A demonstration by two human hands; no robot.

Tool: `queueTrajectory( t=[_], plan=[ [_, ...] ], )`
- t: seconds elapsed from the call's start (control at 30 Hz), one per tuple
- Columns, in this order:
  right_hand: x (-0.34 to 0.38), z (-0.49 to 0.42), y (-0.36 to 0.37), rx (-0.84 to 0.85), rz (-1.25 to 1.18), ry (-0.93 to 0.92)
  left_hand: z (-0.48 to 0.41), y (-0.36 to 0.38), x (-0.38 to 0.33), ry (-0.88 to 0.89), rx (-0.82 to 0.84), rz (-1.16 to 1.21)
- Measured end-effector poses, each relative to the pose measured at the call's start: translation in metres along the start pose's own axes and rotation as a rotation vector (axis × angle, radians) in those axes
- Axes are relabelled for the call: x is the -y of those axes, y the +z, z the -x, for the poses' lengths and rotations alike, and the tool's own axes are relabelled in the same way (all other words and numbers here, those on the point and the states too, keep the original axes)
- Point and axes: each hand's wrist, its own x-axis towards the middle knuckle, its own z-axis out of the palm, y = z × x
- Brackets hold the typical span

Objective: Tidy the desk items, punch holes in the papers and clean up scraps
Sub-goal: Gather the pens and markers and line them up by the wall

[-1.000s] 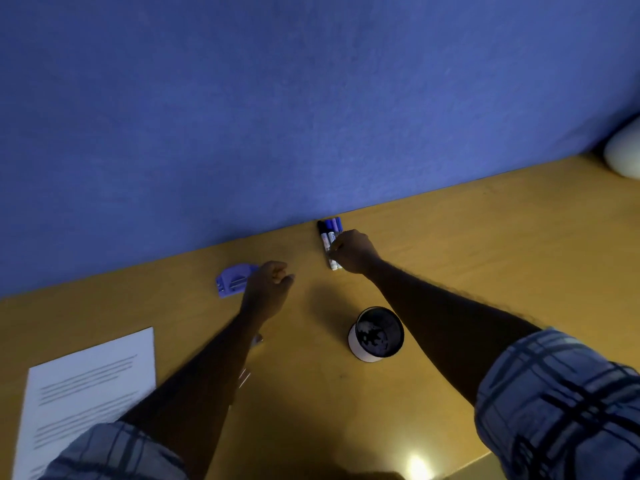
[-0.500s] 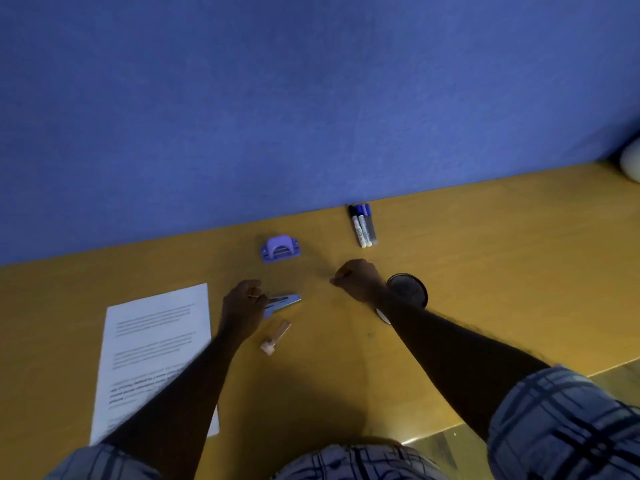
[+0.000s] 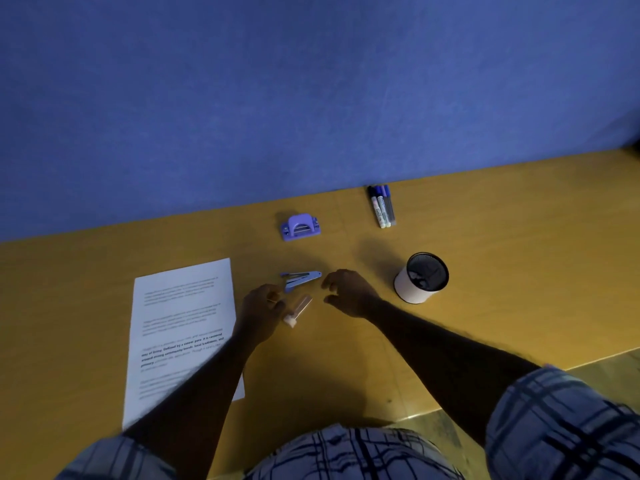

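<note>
My left hand [image 3: 261,308] rests on the desk with its fingers loosely curled against a small clear tube with a pale cap [image 3: 298,310]. A thin pale sliver shows at its fingertips; I cannot tell whether it grips anything. My right hand [image 3: 348,292] hovers with fingers spread just right of a blue stapler [image 3: 301,280], not touching it. The purple hole punch [image 3: 300,227] sits farther back. A printed paper sheet [image 3: 180,327] lies at the left, partly under my left forearm. Three markers [image 3: 382,206] lie side by side by the wall.
A white pen cup with a black mesh inside [image 3: 420,278] stands right of my right hand. A blue partition wall [image 3: 311,98] closes the back of the yellow wooden desk [image 3: 502,254]. The desk's front edge runs near my body, with floor at lower right.
The view has tilted down and shifted. My right hand left the markers, came back toward me and spread its fingers by the stapler. My left hand moved from the hole punch to the tube.
</note>
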Motion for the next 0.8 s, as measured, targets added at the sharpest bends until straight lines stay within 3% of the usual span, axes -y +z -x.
queueTrajectory(
  t=[0.2, 0.4, 0.57, 0.8],
  plan=[
    [0.022, -0.006, 0.024, 0.114, 0.275, -0.182, 0.002, -0.001, 0.004, -0.006, 0.038, 0.01],
    [0.02, -0.013, 0.035, 0.061, 0.307, -0.243, 0.006, 0.0, 0.009, 0.012, 0.065, -0.017],
    [0.01, -0.013, 0.037, 0.108, 0.108, -0.191, 0.01, 0.008, 0.005, 0.085, 0.09, 0.004],
    [0.007, -0.013, 0.026, 0.092, -0.074, -0.212, 0.002, 0.002, -0.001, -0.028, 0.092, 0.272]
  ],
)
